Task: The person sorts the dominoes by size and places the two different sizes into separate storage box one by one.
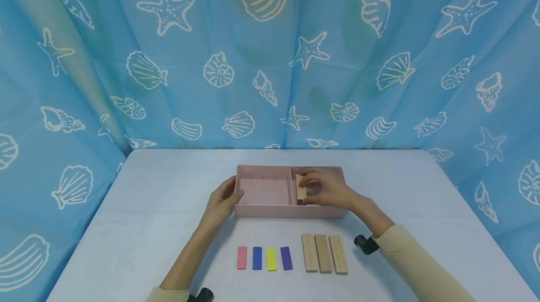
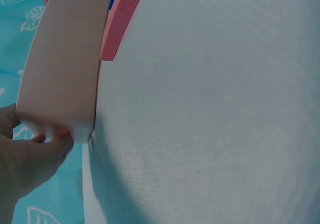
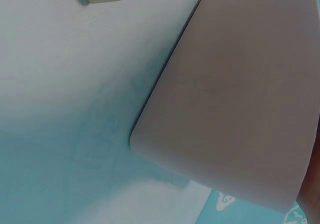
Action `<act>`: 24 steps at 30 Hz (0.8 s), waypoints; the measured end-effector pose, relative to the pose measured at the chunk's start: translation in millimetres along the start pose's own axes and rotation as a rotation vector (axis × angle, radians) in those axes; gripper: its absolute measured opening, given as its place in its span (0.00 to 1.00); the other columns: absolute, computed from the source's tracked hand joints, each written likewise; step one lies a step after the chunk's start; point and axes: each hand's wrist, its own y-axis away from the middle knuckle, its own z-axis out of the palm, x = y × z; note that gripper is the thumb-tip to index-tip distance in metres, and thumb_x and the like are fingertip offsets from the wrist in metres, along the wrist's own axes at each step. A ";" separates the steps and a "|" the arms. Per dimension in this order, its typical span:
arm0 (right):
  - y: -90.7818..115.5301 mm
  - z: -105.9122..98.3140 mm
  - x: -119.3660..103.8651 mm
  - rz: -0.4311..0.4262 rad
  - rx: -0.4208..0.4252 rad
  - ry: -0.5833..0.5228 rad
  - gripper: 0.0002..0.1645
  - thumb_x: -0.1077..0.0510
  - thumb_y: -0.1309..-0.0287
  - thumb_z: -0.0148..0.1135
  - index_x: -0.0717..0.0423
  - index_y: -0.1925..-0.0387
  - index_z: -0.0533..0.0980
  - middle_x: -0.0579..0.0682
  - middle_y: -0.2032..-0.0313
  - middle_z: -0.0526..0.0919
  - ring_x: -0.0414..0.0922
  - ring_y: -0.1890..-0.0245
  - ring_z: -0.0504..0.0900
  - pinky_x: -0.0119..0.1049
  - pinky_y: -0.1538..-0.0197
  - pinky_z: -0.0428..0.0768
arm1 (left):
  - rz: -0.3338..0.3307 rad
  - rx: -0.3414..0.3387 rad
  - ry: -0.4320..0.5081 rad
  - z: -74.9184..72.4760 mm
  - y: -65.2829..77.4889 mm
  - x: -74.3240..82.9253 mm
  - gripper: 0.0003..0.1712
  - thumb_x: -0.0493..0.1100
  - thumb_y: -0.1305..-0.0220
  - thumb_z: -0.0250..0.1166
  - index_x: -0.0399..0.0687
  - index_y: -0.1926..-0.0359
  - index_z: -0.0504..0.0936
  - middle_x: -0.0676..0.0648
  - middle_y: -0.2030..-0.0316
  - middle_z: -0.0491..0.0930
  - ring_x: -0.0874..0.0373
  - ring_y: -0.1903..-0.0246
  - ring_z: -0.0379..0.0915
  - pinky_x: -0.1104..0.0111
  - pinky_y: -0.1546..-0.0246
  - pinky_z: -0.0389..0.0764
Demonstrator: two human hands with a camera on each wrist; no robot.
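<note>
A pink two-compartment box (image 1: 289,211) lies on the white table. My left hand (image 1: 222,201) grips its left end, thumb over the rim and fingers along the outer wall; the left wrist view shows this hand (image 2: 35,159) at the box corner. Inside the smaller right compartment, my right hand (image 1: 326,188) holds a light wooden block (image 1: 301,187) between thumb and fingers, beside the divider (image 1: 291,187). The right wrist view mostly shows the box's outer wall (image 3: 230,93), and the block is hidden there.
In front of the box lie pink (image 1: 242,258), blue (image 1: 257,258), yellow (image 1: 271,259) and purple (image 1: 286,258) small blocks in a row. Right of them are three longer wooden blocks (image 1: 323,253). A blue shell-patterned curtain (image 1: 261,58) hangs behind the table (image 1: 168,180).
</note>
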 end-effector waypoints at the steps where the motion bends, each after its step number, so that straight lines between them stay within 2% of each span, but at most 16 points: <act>1: -1.4 0.6 0.3 0.000 -0.007 -0.004 0.21 0.57 0.55 0.80 0.49 0.57 0.82 0.53 0.37 0.74 0.51 0.42 0.77 0.42 0.44 0.80 | -0.001 0.001 -0.002 0.0 0.1 -0.4 0.34 0.42 0.28 0.59 0.37 0.27 0.60 0.36 0.28 0.59 0.42 0.28 0.52 0.52 0.29 0.57; 6: -7.1 5.4 1.5 0.007 -0.053 -0.024 0.21 0.61 0.53 0.79 0.53 0.56 0.81 0.55 0.38 0.75 0.49 0.46 0.81 0.36 0.46 0.81 | 0.002 -0.003 0.002 -0.1 0.1 -2.8 0.34 0.41 0.28 0.59 0.37 0.27 0.60 0.36 0.28 0.59 0.42 0.28 0.52 0.52 0.30 0.57; 13: -10.0 11.2 0.7 0.033 -0.094 -0.003 0.20 0.62 0.52 0.78 0.54 0.55 0.81 0.56 0.39 0.75 0.47 0.50 0.82 0.36 0.47 0.81 | -0.001 -0.001 0.003 0.8 -0.4 -5.4 0.34 0.41 0.28 0.60 0.37 0.27 0.60 0.37 0.28 0.59 0.42 0.28 0.53 0.53 0.30 0.57; 24: -18.5 13.4 0.7 0.027 -0.144 -0.021 0.21 0.63 0.51 0.77 0.55 0.53 0.80 0.49 0.50 0.80 0.45 0.53 0.83 0.36 0.48 0.82 | 0.009 0.003 -0.004 -0.2 0.1 -2.0 0.34 0.41 0.28 0.60 0.37 0.27 0.60 0.37 0.28 0.59 0.42 0.28 0.52 0.52 0.29 0.57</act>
